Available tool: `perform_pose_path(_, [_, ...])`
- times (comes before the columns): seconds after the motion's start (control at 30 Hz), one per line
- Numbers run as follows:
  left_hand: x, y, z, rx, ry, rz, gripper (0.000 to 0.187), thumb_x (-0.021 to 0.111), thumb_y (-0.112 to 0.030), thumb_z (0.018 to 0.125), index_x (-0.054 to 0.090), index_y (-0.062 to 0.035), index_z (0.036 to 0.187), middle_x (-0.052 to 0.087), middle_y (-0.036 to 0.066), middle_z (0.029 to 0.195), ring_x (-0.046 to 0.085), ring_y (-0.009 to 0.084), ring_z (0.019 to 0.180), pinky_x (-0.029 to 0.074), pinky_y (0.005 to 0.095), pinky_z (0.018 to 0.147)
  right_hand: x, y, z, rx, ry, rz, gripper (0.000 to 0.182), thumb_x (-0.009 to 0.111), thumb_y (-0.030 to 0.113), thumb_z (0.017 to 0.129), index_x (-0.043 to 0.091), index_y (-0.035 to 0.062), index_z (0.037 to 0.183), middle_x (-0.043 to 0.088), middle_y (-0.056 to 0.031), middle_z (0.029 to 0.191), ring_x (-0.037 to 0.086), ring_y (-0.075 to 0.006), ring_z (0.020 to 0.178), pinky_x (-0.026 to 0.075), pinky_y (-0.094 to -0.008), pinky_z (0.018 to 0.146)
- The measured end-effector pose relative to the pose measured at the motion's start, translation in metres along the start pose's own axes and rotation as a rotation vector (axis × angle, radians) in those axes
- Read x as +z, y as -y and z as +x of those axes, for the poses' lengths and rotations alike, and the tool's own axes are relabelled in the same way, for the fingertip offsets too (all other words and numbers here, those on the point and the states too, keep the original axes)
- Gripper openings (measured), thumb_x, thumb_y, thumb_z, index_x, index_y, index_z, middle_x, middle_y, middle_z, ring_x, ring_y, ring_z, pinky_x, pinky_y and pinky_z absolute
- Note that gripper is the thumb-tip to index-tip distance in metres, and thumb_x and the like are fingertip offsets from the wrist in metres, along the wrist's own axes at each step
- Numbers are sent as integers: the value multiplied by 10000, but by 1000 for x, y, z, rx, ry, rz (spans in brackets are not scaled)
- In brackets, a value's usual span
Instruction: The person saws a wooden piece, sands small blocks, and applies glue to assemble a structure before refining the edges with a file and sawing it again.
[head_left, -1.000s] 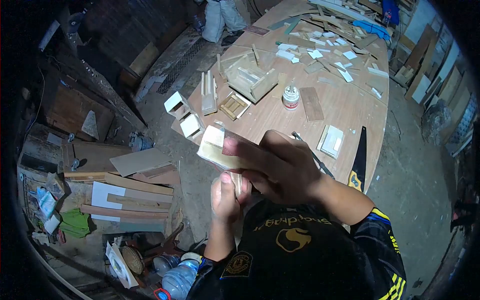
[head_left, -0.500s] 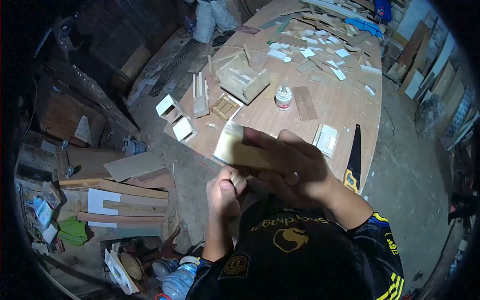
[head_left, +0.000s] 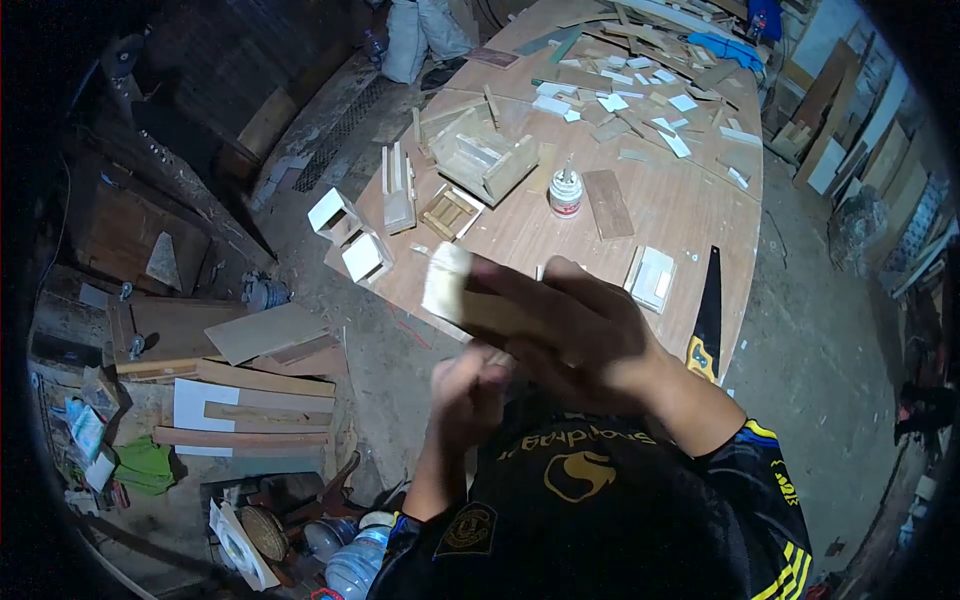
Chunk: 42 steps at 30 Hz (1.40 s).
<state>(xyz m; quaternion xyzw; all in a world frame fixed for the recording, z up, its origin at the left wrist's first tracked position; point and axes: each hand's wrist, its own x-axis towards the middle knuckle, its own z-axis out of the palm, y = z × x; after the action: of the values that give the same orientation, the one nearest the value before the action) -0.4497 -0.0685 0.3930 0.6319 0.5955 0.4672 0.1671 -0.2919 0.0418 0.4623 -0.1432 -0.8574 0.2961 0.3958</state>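
Note:
My right hand (head_left: 590, 335) is wrapped round a pale wooden block-like piece (head_left: 445, 283), held above the near edge of the table. Its light end points left and is blurred; my fingers and palm cover much of the rest. Just below it, my left hand (head_left: 468, 388) is closed, with the fingertips close to the underside of the piece. Whatever it grips is hidden and smeared by motion. On the table beyond my hands are a small slatted wooden frame (head_left: 452, 212) and an open glue jar (head_left: 566, 194) with a brush handle standing in it.
A larger wooden box assembly (head_left: 487, 165) and small white boxes (head_left: 350, 235) stand on the table's left side. A handsaw (head_left: 708, 310) lies along the right edge, near a white-topped piece (head_left: 652, 279). Scrap offcuts (head_left: 640, 100) cover the far end. Boards (head_left: 260, 400) lie on the left floor.
My left hand has shifted slightly right and down, further under the wooden piece. The piece has moved a little left and its end now looks more blurred.

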Motion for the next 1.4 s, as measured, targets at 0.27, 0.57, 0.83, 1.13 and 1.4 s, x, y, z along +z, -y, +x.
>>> perform_pose_path(0.27, [-1, 6, 3, -295, -68, -210, 806, 428, -722, 859, 555, 57, 1018, 532, -4, 650, 460, 71, 531, 349, 226, 457, 1, -4, 4, -15, 50, -19, 632, 689, 104, 794, 452, 86, 1379, 576, -117, 795, 580, -265, 649, 489, -374, 565])
perform_pose_path(0.57, [4, 14, 10, -159, -14, -167, 483, 426, -450, 981, 583, -11, 851, 600, 120, 665, 641, 244, 593, 481, 341, 545, 3, -15, 4, 13, 104, -55, 651, 678, 108, 799, 430, 142, 1401, 550, -111, 816, 569, -284, 656, 494, -382, 581])
perform_pose_path(0.83, [13, 14, 11, -120, -86, -132, 610, 410, -611, 935, 538, -35, 780, 494, 11, 571, 461, 118, 456, 315, 261, 408, 0, -12, 5, 151, 173, -39, 581, 643, 97, 819, 468, 168, 1369, 602, -132, 1051, 578, -299, 737, 533, -392, 700])
perform_pose_path(1.13, [-14, 33, 1, -353, -135, -247, 682, 394, -657, 914, 593, -11, 824, 591, 32, 638, 545, 130, 551, 432, 269, 518, -19, -3, 3, 141, 49, 114, 526, 615, 106, 824, 496, 103, 1336, 625, -155, 1118, 593, -296, 751, 520, -364, 699])
perform_pose_path(1.4, [0, 22, 6, -11, -78, 58, 501, 503, -528, 928, 653, -51, 903, 667, 100, 742, 684, 240, 686, 510, 336, 615, -4, -2, 10, 66, 175, 4, 647, 640, 155, 850, 375, 217, 1437, 530, -102, 839, 543, -290, 711, 485, -400, 631])
